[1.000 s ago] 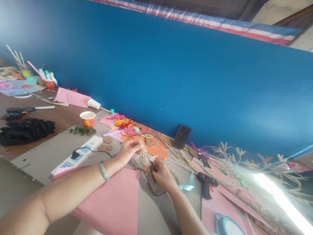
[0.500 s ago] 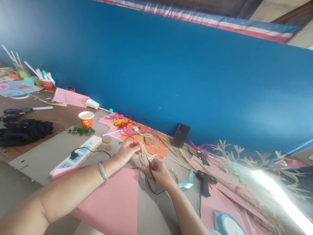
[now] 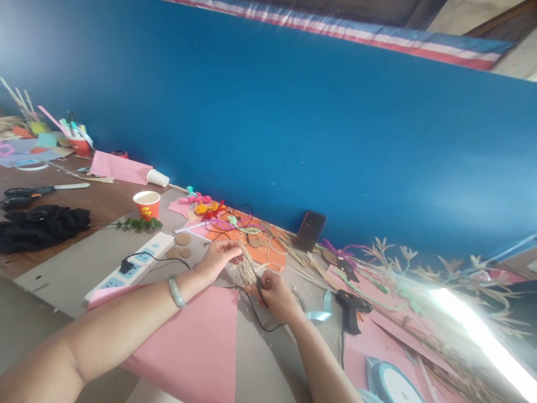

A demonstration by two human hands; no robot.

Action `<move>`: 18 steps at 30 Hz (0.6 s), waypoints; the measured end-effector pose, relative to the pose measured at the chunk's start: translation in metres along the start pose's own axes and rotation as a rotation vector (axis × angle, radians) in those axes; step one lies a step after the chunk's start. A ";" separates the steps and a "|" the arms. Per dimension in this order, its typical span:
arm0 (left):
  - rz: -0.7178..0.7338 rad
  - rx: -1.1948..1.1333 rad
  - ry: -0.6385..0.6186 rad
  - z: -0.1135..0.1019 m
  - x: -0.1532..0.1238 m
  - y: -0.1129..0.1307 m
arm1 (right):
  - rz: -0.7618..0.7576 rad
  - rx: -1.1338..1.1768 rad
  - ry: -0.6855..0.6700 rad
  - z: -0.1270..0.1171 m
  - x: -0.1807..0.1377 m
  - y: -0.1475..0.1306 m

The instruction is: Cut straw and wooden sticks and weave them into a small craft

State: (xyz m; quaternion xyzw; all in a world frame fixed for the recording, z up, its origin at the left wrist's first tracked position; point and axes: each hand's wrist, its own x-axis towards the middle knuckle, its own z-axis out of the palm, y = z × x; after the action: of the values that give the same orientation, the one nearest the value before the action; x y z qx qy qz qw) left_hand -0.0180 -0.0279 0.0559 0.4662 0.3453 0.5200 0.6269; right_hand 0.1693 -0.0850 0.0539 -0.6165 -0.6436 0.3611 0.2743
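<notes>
A bundle of pale, straw-like strands point(image 3: 246, 270) hangs over the grey tabletop in the middle of the view. My left hand point(image 3: 221, 256), with a jade-coloured bangle on its wrist, pinches the top of the bundle between thumb and fingers. On the lower right side, my right hand point(image 3: 271, 294) is closed round dark-handled scissors point(image 3: 260, 291). Their blades point up at the strands, and the tips are partly lost among them. Close below my forearms lies a sheet of pink paper point(image 3: 197, 341).
A white power strip point(image 3: 130, 268) with a black plug lies left, near a red paper cup point(image 3: 146, 206) and a green leafy sprig point(image 3: 140, 224). A phone point(image 3: 310, 230) leans on the blue partition. A black glue gun point(image 3: 350, 310) and ribbon roll point(image 3: 392, 383) lie right.
Both hands stay in nearly the same place, the left still pinching the bundle. The scissors in my right hand have shifted slightly against the strands.
</notes>
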 end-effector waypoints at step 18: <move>-0.042 0.022 0.025 -0.002 0.003 -0.006 | 0.038 -0.241 0.004 -0.005 0.002 0.000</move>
State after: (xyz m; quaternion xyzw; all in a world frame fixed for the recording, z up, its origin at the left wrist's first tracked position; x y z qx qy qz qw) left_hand -0.0173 -0.0245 0.0493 0.4593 0.3686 0.5086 0.6281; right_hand 0.1733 -0.0824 0.0573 -0.6578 -0.6701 0.2848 0.1926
